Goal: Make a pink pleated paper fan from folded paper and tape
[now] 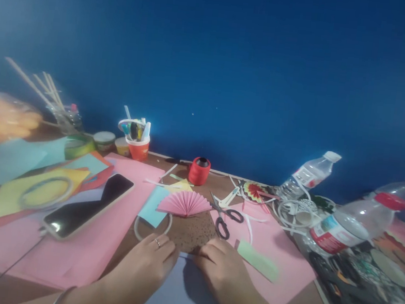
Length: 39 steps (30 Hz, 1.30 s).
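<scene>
My left hand (152, 262), with a ring on one finger, has its fingers curled over the far left corner of a pale lavender sheet of paper (171, 299). At the far right corner of that sheet, my right hand (220, 271) pinches the edge in the same way. A narrow darker line runs along the edge between the hands. Just beyond them lies a pleated pink paper fan (186, 204) on a light blue paper (154, 206). Black-handled scissors (224, 221) rest open right of the fan, beside a green paper strip (257, 262).
Left of my hands, a phone (88, 207) with a cable lies on pink sheets (119, 240). Behind stand a red cup of pens (139, 149) and a red round object (199, 172). Plastic bottles (355, 223) and tangled white cord (296, 214) crowd the right, before a blue wall (212, 65).
</scene>
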{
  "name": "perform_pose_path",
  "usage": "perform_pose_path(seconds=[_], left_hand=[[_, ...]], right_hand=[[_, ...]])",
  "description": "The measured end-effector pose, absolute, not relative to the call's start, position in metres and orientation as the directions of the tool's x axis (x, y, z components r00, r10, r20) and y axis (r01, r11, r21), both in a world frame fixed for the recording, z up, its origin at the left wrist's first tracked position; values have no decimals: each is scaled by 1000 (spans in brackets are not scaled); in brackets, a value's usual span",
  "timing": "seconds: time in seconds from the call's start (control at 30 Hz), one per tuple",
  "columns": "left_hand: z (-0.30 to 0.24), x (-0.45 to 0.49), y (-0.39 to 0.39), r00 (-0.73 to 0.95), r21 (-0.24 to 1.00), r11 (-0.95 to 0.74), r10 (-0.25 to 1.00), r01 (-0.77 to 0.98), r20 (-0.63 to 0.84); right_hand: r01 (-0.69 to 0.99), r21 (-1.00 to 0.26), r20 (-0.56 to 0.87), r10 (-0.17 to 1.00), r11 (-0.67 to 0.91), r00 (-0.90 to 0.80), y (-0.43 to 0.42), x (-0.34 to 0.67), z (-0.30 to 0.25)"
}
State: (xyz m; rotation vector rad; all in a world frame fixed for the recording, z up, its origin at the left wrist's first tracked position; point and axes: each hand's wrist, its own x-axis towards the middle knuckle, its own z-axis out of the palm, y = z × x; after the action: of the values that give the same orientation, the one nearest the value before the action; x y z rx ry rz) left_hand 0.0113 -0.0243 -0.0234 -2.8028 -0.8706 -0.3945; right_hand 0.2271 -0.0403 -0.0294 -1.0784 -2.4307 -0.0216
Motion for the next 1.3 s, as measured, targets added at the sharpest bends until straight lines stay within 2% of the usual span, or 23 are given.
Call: perform_pose_path(seconds=[0.23,0.4,0.53,0.73,0.87,1.0,1.3], left_hand=[[-26,15,-30,792,-162,-783,556,601,253],[-27,17,-32,821,-191,-810,495,555,286],[-30,15,-34,817,-183,-808,500,560,288],[-28,18,-34,815,-127,-815,527,565,240],[-24,19,-33,809,-100,-809,556,579,190],[-25,17,-33,814,-90,-814,554,573,175],[-28,3,-36,795,-200,-772,560,603,234]], right_hand=[[705,-172,391,705,688,-593,-41,228,-32],[716,-147,366,710,683,-602,-39,228,-32],[732,-59,353,700,679,-621,-46,222,-26],[826,64,468,714,561,-521,-59,205,-27],[811,69,432,715,582,-550,-60,202,-36],[800,51,455,700,597,-551,-59,202,-40],[793,19,443,706,609,-552,-61,202,-36]])
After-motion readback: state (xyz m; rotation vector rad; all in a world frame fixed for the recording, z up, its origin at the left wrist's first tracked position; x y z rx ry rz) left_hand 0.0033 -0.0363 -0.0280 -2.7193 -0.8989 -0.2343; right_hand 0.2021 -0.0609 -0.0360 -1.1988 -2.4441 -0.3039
